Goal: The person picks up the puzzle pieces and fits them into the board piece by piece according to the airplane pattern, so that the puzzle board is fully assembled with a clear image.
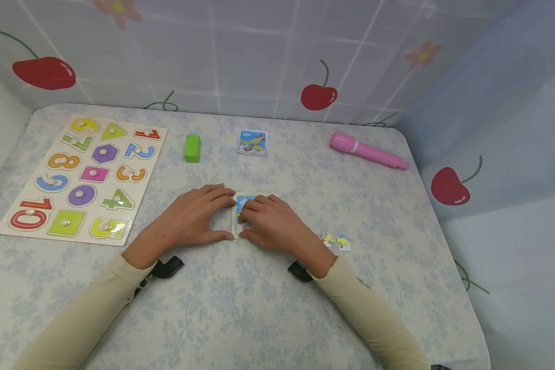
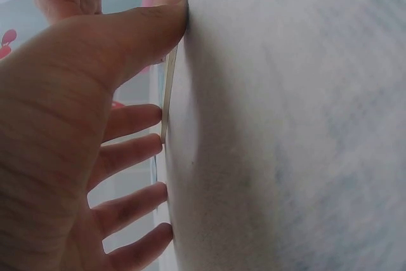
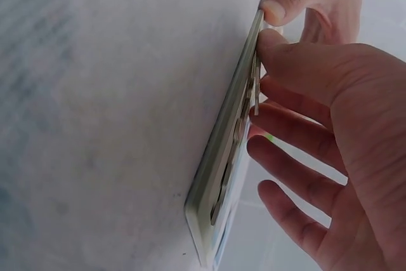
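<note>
A small puzzle frame (image 1: 234, 218) lies on the table, partly covered by the hands; a blue picture part shows at its upper left. My left hand (image 1: 196, 216) touches the frame's left edge, thumb near the lower corner and fairly straight fingers higher up. Over the frame, my right hand (image 1: 273, 223) pinches a thin puzzle piece (image 3: 257, 87) between thumb and fingers, at the frame's left part. Its printed face is hidden. Loose puzzle pieces (image 1: 344, 242) lie right of the right wrist, partly behind it.
A number-and-shape peg board (image 1: 136, 205) lies at the left. Along the back are a green block (image 1: 192, 149), an airplane picture card (image 1: 253, 142) and a pink microphone-shaped toy (image 1: 370, 151). A patterned cloth covers the table (image 1: 240, 308); a printed curtain (image 1: 259, 56) hangs behind.
</note>
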Action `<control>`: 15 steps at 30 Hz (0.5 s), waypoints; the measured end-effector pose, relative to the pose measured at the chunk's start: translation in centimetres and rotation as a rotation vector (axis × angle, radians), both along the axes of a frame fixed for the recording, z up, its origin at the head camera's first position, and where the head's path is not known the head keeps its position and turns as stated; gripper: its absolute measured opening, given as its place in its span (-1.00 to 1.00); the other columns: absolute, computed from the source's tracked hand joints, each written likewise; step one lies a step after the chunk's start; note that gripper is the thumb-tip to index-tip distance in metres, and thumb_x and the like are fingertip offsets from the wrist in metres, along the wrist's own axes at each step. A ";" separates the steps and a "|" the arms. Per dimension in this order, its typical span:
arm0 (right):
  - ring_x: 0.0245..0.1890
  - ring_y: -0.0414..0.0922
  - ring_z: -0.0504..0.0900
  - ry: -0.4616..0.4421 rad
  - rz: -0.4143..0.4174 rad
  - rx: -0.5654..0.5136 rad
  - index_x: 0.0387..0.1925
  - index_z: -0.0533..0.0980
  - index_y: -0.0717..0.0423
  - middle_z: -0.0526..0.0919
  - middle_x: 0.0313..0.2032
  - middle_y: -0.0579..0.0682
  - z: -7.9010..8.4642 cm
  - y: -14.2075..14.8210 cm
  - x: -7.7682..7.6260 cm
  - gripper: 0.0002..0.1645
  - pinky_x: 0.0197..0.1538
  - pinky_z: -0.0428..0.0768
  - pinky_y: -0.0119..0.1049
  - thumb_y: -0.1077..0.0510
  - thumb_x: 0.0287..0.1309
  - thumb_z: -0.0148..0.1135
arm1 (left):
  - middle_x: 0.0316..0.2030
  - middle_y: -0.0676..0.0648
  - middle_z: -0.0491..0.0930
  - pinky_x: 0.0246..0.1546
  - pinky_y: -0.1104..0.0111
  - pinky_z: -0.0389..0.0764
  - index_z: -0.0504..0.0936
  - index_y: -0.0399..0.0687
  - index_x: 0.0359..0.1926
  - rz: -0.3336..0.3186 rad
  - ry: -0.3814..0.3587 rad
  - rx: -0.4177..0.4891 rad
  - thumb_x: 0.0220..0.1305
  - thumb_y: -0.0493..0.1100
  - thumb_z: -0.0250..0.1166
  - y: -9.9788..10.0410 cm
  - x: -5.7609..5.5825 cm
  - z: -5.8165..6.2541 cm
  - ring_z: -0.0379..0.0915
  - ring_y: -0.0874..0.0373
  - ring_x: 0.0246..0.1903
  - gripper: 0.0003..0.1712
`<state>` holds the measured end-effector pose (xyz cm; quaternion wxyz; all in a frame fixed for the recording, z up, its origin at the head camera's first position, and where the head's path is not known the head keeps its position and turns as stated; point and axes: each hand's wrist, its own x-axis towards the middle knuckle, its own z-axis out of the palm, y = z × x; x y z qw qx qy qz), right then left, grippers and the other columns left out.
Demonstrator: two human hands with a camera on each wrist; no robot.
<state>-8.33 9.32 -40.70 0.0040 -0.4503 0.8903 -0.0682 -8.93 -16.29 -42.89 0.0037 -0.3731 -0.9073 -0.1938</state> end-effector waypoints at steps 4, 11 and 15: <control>0.10 -0.08 0.66 0.010 0.000 0.000 -0.05 0.75 -0.13 0.72 0.01 -0.14 0.0 -0.1 0.0 -0.72 0.21 0.64 -0.08 -0.14 0.35 0.51 | 0.42 -0.11 0.52 0.25 -0.09 0.59 0.67 -0.06 0.28 -0.005 0.006 -0.002 0.14 0.36 0.61 0.0 0.0 0.1 0.37 -0.16 0.48 -0.14; 0.11 -0.09 0.66 0.002 0.000 -0.001 -0.06 0.77 -0.14 0.72 0.00 -0.15 -0.1 -0.1 0.0 -0.76 0.22 0.62 -0.10 -0.12 0.37 0.49 | 0.43 -0.12 0.51 0.27 -0.09 0.58 0.66 -0.07 0.29 -0.009 0.005 -0.003 0.14 0.36 0.61 -0.1 -0.1 0.0 0.36 -0.16 0.48 -0.13; 0.12 -0.09 0.65 -0.028 0.015 -0.010 -0.03 0.78 -0.11 0.73 0.02 -0.13 0.3 0.2 -0.1 -0.77 0.22 0.61 -0.11 -0.08 0.40 0.48 | 0.43 -0.11 0.51 0.26 -0.10 0.58 0.66 -0.07 0.29 -0.004 -0.006 0.000 0.15 0.36 0.61 -0.1 0.0 0.0 0.35 -0.16 0.49 -0.14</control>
